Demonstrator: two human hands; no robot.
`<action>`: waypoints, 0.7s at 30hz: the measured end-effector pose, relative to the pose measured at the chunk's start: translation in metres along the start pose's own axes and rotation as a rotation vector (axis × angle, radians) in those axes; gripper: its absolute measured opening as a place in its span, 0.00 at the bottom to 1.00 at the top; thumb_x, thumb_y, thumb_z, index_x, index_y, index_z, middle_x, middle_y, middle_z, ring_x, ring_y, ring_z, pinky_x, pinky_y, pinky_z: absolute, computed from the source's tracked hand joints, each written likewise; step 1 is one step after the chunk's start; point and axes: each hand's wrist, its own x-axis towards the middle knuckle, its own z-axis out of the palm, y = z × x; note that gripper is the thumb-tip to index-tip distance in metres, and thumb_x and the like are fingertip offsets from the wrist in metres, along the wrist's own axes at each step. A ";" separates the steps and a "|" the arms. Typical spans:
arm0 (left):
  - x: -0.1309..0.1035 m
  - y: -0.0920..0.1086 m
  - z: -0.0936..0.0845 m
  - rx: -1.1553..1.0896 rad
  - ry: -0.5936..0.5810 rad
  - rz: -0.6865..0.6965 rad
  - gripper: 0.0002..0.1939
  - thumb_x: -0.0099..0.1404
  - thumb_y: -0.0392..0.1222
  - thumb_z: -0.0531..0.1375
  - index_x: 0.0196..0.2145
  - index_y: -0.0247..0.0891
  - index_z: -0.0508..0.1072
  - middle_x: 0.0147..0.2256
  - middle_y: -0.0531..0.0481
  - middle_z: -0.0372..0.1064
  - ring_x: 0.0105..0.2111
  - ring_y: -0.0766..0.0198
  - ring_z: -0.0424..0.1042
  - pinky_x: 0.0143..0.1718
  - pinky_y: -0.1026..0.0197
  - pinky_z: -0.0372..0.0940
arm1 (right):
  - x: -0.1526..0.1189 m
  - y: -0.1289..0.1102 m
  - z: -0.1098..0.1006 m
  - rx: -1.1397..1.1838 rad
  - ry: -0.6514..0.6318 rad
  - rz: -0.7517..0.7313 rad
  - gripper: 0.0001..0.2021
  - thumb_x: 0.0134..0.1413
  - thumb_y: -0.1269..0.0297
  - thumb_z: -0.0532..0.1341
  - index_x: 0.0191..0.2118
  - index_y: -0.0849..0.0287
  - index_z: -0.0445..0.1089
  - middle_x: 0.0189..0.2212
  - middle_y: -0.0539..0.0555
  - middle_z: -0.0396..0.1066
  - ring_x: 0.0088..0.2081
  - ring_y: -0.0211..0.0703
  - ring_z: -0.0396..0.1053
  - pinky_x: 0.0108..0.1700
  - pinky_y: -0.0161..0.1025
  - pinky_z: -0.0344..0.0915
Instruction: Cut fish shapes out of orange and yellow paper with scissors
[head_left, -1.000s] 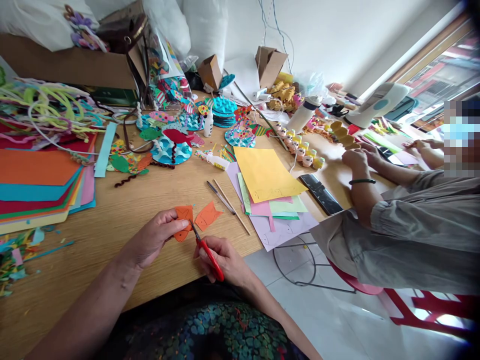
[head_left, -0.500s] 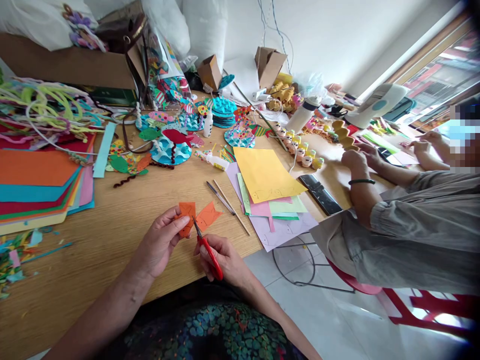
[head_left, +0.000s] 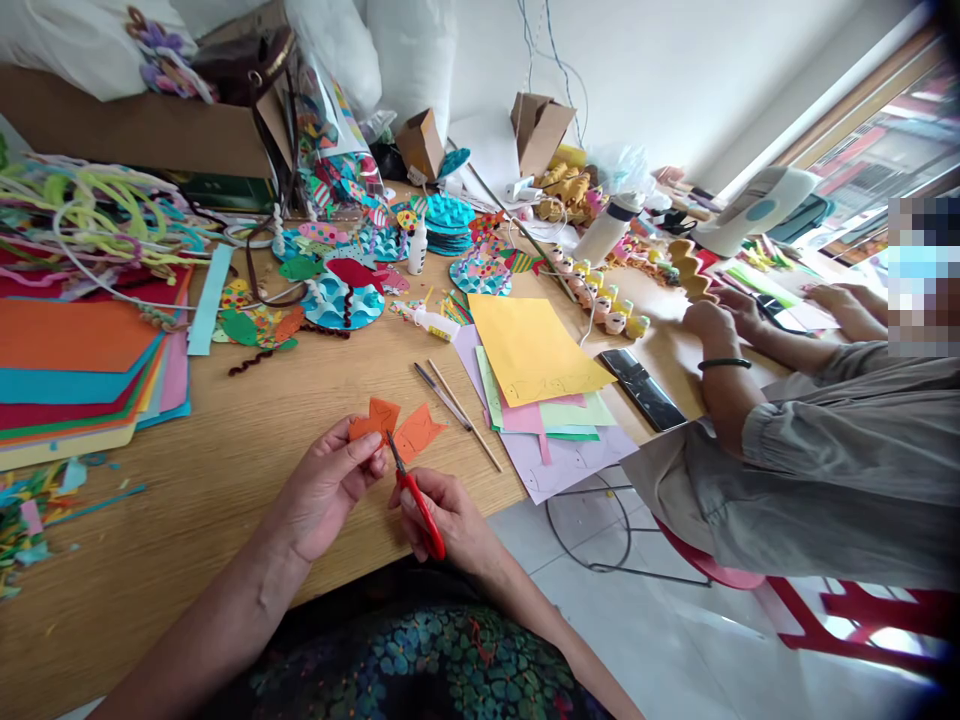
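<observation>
1. Wooden table (head_left: 247, 440) fills my head view, crowded with craft stuff under a pale wall, with a window at 2 o'clock.
2. My left hand (head_left: 330, 490) pinches the orange paper piece (head_left: 373, 420) between thumb and fingertips, closed firmly on it and lifting it just off the tabletop.
3. My right hand (head_left: 446, 520) is wrapped around the red scissors (head_left: 416, 500), fingers through the handles; the blades point toward 11 o'clock and meet the lower edge of the piece I hold. I cannot tell how wide the blades stand.
4. At 1 o'clock from the blades, just beside the held piece, lies a second orange cutout (head_left: 418, 432), flat on the wood and looking already trimmed.
5. My judgement: one shape seems finished, the one in my fingers is partly cut with its outline only roughly formed, and trimming is left.
6. At 2 o'clock from my hands lie two thin sticks (head_left: 457, 405), then a yellow sheet (head_left: 532, 350) on top of pastel papers.
7. At 9 o'clock sits a stack of coloured paper (head_left: 75, 370); at 12 o'clock, blue paper discs (head_left: 341, 300) and a small glue bottle (head_left: 435, 322).
8. At 3 o'clock, a co-worker's hand (head_left: 712, 320) rests on the table, well apart from mine.
</observation>
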 end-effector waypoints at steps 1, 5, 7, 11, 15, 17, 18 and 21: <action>0.001 0.000 -0.001 0.022 0.002 0.014 0.09 0.51 0.38 0.67 0.23 0.37 0.69 0.20 0.57 0.63 0.23 0.71 0.61 0.26 0.68 0.60 | 0.000 0.000 0.000 -0.001 0.000 0.000 0.21 0.53 0.46 0.59 0.33 0.63 0.68 0.14 0.43 0.60 0.13 0.29 0.57 0.14 0.26 0.50; 0.003 0.002 -0.007 0.131 0.040 0.063 0.07 0.51 0.39 0.66 0.24 0.36 0.71 0.20 0.57 0.63 0.22 0.71 0.61 0.26 0.68 0.59 | 0.000 -0.001 0.001 -0.016 -0.005 -0.002 0.22 0.53 0.44 0.58 0.32 0.63 0.68 0.14 0.43 0.59 0.13 0.29 0.57 0.14 0.26 0.50; 0.004 0.004 -0.009 0.177 0.042 0.067 0.07 0.51 0.40 0.66 0.23 0.36 0.71 0.19 0.57 0.63 0.22 0.71 0.61 0.25 0.68 0.59 | 0.000 -0.002 0.001 -0.035 -0.013 0.004 0.23 0.52 0.43 0.58 0.32 0.63 0.68 0.14 0.43 0.59 0.13 0.29 0.57 0.14 0.27 0.50; 0.004 0.007 -0.011 0.238 0.040 0.055 0.07 0.51 0.40 0.65 0.23 0.36 0.71 0.20 0.57 0.65 0.23 0.70 0.62 0.26 0.68 0.59 | -0.001 -0.003 0.001 -0.061 -0.042 -0.015 0.23 0.54 0.43 0.57 0.33 0.63 0.67 0.15 0.44 0.59 0.14 0.29 0.58 0.16 0.27 0.52; 0.004 0.009 -0.011 0.240 0.041 0.041 0.06 0.50 0.39 0.65 0.26 0.36 0.73 0.22 0.56 0.68 0.23 0.70 0.64 0.27 0.67 0.61 | -0.001 -0.004 0.000 -0.090 -0.053 -0.015 0.22 0.54 0.43 0.56 0.33 0.63 0.66 0.16 0.44 0.59 0.15 0.30 0.58 0.16 0.27 0.52; 0.003 0.011 -0.010 0.240 0.042 0.037 0.06 0.49 0.39 0.66 0.26 0.36 0.74 0.23 0.55 0.69 0.23 0.70 0.65 0.27 0.67 0.61 | -0.002 -0.004 0.000 -0.124 -0.048 -0.014 0.22 0.55 0.43 0.55 0.30 0.62 0.64 0.16 0.44 0.59 0.15 0.30 0.58 0.16 0.27 0.52; 0.003 0.012 -0.010 0.241 0.040 0.037 0.06 0.49 0.39 0.66 0.26 0.36 0.74 0.23 0.55 0.69 0.23 0.70 0.65 0.27 0.67 0.61 | -0.002 -0.004 0.000 -0.141 -0.046 -0.016 0.22 0.55 0.43 0.55 0.29 0.61 0.63 0.16 0.44 0.59 0.15 0.30 0.58 0.16 0.27 0.52; 0.002 0.014 -0.009 0.247 0.026 0.042 0.06 0.49 0.39 0.66 0.25 0.36 0.73 0.23 0.55 0.69 0.23 0.70 0.65 0.27 0.67 0.62 | -0.002 -0.006 0.001 -0.174 -0.044 -0.028 0.23 0.55 0.43 0.54 0.27 0.60 0.59 0.16 0.45 0.59 0.15 0.30 0.58 0.17 0.27 0.52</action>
